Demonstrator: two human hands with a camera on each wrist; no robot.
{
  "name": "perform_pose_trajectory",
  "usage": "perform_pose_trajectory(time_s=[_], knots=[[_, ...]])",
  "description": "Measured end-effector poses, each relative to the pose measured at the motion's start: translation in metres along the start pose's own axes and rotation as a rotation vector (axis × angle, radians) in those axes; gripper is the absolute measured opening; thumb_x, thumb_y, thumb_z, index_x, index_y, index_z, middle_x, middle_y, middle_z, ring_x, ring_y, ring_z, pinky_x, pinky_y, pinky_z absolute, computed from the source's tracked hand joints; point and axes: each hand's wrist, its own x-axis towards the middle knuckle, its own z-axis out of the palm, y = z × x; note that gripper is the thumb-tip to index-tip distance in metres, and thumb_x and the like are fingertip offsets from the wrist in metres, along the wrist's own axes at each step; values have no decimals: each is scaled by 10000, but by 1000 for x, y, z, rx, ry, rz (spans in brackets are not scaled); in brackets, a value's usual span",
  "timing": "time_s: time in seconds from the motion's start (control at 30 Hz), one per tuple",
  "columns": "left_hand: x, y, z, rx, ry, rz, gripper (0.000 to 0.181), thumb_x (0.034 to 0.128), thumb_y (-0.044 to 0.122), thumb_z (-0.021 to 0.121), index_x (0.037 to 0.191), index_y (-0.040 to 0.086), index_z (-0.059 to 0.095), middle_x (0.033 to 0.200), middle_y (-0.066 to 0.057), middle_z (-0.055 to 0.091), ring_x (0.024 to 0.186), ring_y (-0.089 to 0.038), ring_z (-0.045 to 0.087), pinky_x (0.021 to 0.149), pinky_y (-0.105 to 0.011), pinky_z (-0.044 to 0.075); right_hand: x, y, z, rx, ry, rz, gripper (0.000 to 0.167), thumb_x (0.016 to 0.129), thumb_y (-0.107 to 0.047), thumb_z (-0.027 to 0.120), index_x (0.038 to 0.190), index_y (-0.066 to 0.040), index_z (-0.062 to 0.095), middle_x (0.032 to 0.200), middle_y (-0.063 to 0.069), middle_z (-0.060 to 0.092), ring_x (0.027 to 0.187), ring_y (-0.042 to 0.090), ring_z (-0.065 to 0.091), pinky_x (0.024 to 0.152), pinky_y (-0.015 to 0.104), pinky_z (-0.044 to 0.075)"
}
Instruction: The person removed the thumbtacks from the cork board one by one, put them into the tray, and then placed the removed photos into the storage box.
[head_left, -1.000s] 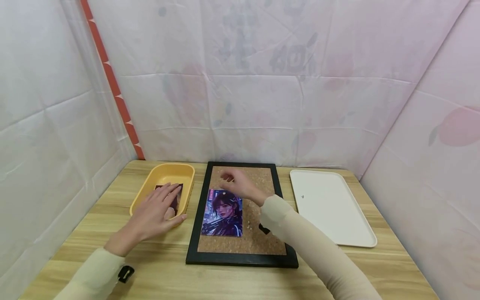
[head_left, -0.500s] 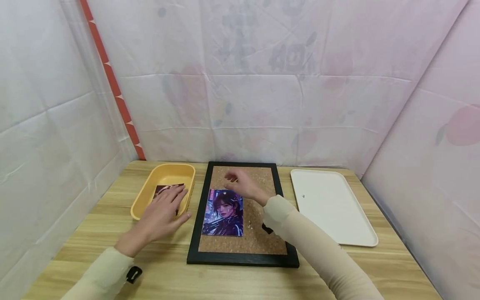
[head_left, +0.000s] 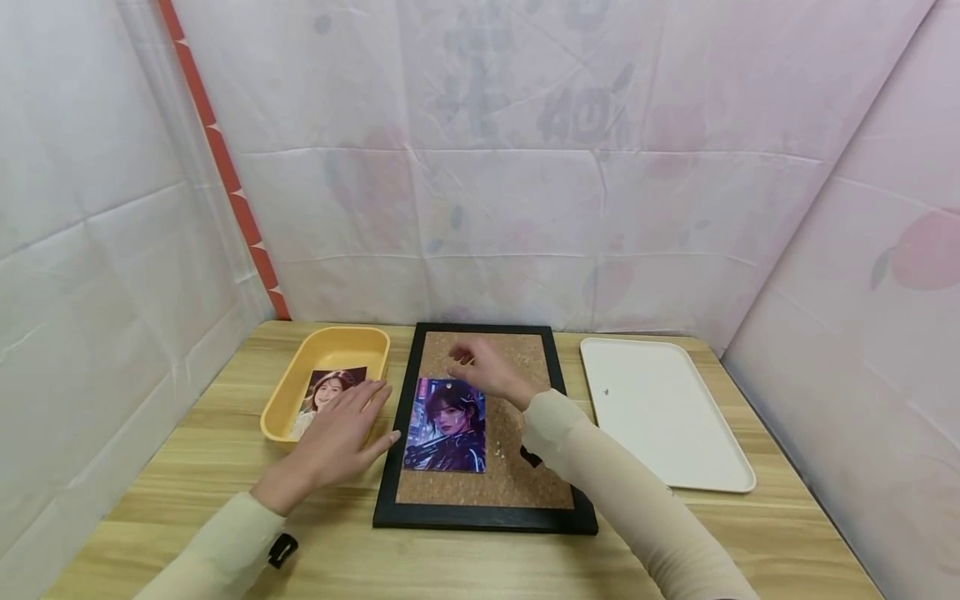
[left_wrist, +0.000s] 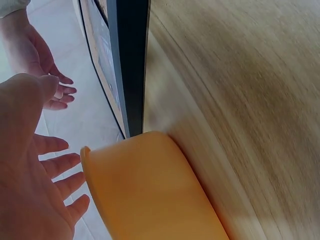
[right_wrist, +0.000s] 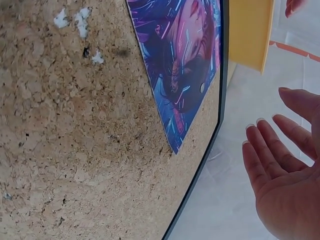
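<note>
my right hand (head_left: 487, 368), loosely bent and holding nothing visible, hung above the top edge of the purple print (head_left: 446, 429); my left hand (head_left: 337, 433), fingers spread and gripping nothing, was at the yellow bin (head_left: 330, 342)'s near right corner. the print lay on the cork board (head_left: 517, 492)'s left half, presumably fixed by the small stud (head_left: 449, 386) near its top, and a photo (head_left: 330, 385) lay in the bin, likely for easy reach. a white tray (head_left: 667, 417) sat rightward on the wood table (head_left: 450, 567), pale cloth (head_left: 510, 208) enclosing it.

Views around the corkboard (head_left: 506, 421)
Head looks down from its near side; close wrist views share its black frame (head_left: 483, 517).
</note>
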Motion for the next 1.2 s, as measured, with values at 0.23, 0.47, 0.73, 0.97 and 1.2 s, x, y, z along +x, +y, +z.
perform_pose_trajectory(time_s=[0.23, 0.47, 0.73, 0.97, 1.2], knots=[[2, 6, 4, 22, -47, 1, 741, 1013, 479, 587, 1535, -21, 423, 1583, -218, 411, 1460, -404, 385, 1204, -566, 282, 1, 3, 1, 6, -2, 2, 236, 975, -113, 700, 1188, -12, 693, 1202, 206, 688, 1051, 269, 659, 929, 436, 558], [4, 13, 9, -7, -69, -7, 727, 1014, 440, 609, 1518, -53, 433, 1581, -235, 405, 1449, -411, 401, 1194, -555, 312, 1, 3, 1, 15, -13, 7, 275, 979, -114, 696, 1210, 33, 683, 1199, 213, 687, 1045, 275, 664, 924, 437, 563], [4, 21, 14, 26, -125, 9, 686, 1047, 406, 552, 1521, -70, 414, 1588, -253, 387, 1472, -404, 368, 1203, -543, 302, 0, 4, 2, 25, -16, 17, 273, 979, -102, 692, 1208, 46, 678, 1186, 216, 688, 1038, 275, 661, 919, 445, 562], [3, 26, 18, 72, -137, 28, 669, 1058, 398, 522, 1519, -75, 414, 1592, -252, 379, 1479, -403, 358, 1206, -537, 297, 1, 5, 3, 7, -17, 28, 264, 982, -120, 694, 1199, 30, 684, 1162, 178, 692, 1030, 254, 655, 919, 427, 561], [4, 35, 21, 82, -164, 44, 674, 1057, 427, 518, 1527, -47, 423, 1599, -227, 385, 1482, -390, 359, 1208, -539, 291, -1, 7, 4, -6, -7, 27, 233, 977, -110, 696, 1170, 21, 694, 1131, 172, 698, 1042, 304, 666, 908, 436, 564]])
